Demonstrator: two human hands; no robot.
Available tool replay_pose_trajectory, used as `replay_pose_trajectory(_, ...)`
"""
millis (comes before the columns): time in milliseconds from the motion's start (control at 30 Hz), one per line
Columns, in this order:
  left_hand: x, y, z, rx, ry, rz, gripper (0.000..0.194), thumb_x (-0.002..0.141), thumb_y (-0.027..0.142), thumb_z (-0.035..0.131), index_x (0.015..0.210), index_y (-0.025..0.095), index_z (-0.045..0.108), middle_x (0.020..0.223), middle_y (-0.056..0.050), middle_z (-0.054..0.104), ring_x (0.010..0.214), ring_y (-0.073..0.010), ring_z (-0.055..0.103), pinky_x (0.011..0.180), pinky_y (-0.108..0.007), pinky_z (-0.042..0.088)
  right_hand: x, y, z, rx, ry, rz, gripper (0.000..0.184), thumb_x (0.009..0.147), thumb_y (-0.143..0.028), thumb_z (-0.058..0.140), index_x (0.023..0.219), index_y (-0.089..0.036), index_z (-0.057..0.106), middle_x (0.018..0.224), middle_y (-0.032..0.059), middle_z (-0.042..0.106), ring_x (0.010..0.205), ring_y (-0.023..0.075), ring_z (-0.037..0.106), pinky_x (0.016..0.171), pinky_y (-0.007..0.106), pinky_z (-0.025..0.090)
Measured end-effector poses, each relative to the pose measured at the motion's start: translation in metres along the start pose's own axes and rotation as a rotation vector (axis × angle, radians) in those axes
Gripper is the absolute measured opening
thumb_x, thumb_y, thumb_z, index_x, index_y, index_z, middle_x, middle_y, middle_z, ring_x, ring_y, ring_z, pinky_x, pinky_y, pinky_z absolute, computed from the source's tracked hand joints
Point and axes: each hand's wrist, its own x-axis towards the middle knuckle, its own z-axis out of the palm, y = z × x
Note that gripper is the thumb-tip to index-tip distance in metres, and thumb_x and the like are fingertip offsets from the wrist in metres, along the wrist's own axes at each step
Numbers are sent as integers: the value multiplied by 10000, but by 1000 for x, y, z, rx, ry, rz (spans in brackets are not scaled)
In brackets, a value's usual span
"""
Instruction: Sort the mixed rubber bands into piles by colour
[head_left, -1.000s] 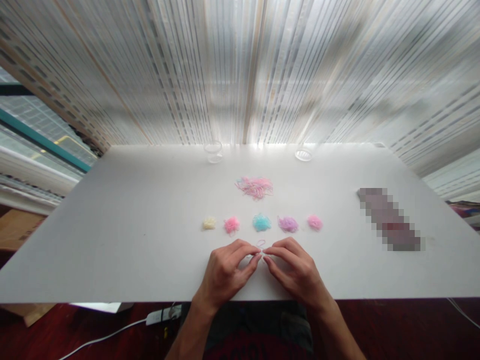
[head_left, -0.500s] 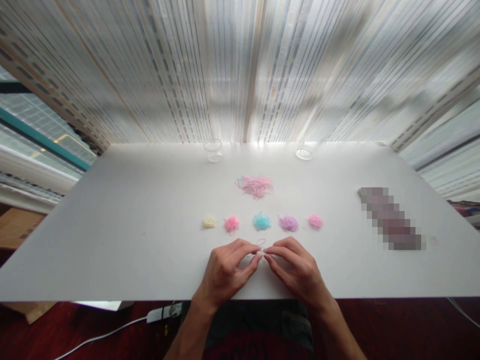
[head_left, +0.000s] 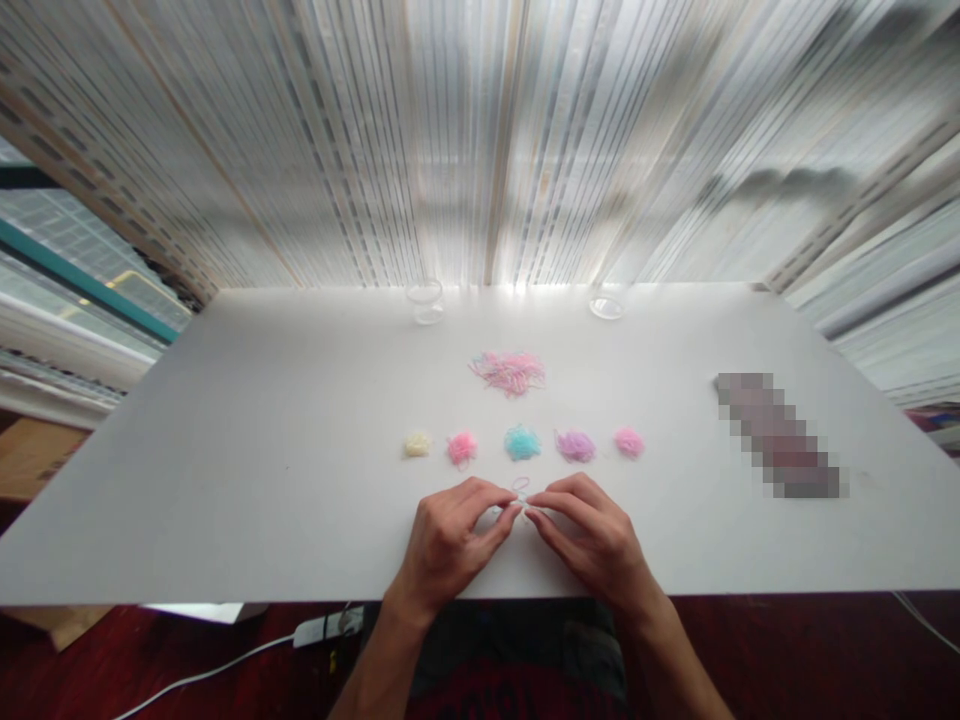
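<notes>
My left hand (head_left: 455,535) and my right hand (head_left: 596,530) meet fingertip to fingertip low over the front of the white table (head_left: 225,480). Each pinches thin, pale rubber bands between thumb and index finger; the fingers partly hide them, and how many there are I cannot tell. A pinkish rubber band (head_left: 520,484) forms a small loop just beyond the fingertips. Past the hands lies a row of small rubber-band piles: cream (head_left: 416,445), hot pink (head_left: 462,448), turquoise (head_left: 522,442), purple (head_left: 576,445) and light pink (head_left: 629,442). Behind them is a mixed-colour pile (head_left: 510,372).
A clear plastic cup (head_left: 426,302) stands at the back, with a clear round lid (head_left: 606,307) right of it. A pixelated object (head_left: 780,435) lies on the right side. White blinds rise behind the table; a power strip (head_left: 328,627) is below its front edge.
</notes>
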Motion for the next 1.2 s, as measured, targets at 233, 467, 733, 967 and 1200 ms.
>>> replay_pose_trajectory(233, -1, -1, 0, -18, -7, 9, 64, 976, 173, 686, 1004, 198, 737, 901, -38, 798, 789, -155, 759, 678, -223, 592, 1, -1, 0, -4, 9, -8, 180, 980, -180, 677, 1134, -257, 727, 933, 52, 695, 854, 201, 692, 743, 330, 614)
replay_pose_trajectory(467, 0, -1, 1, -24, -11, 19, 82, 961, 143, 699, 1018, 193, 732, 910, -31, 796, 791, -151, 754, 699, -227, 585, 1, 0, 0, 7, 1, -4, 158, 982, -160, 669, 1098, -251, 724, 924, 44, 690, 858, 193, 685, 752, 320, 605)
replay_pose_trajectory(733, 0, -1, 0, -17, -19, 36, 111, 968, 128, 679, 1042, 192, 733, 923, -36, 795, 785, -149, 748, 697, -230, 580, 0, 2, 0, 3, -11, 8, 105, 990, -176, 671, 1057, -239, 724, 907, 41, 686, 845, 189, 679, 746, 311, 591)
replay_pose_trajectory(967, 0, 0, 0, -20, -28, 33, 129, 968, 120, 668, 1048, 192, 739, 924, -36, 794, 792, -148, 746, 702, -231, 582, 1, 2, 0, -4, -3, -4, 77, 986, -169, 684, 1024, -231, 710, 892, 35, 678, 832, 178, 664, 742, 299, 576)
replay_pose_trajectory(1200, -1, -1, 1, -14, -37, 20, 144, 965, 116, 671, 1072, 191, 732, 947, -40, 793, 813, -157, 751, 745, -251, 591, 2, 1, 0, -5, 8, 3, 100, 981, -150, 686, 1043, -224, 710, 904, 36, 680, 839, 173, 668, 754, 288, 579)
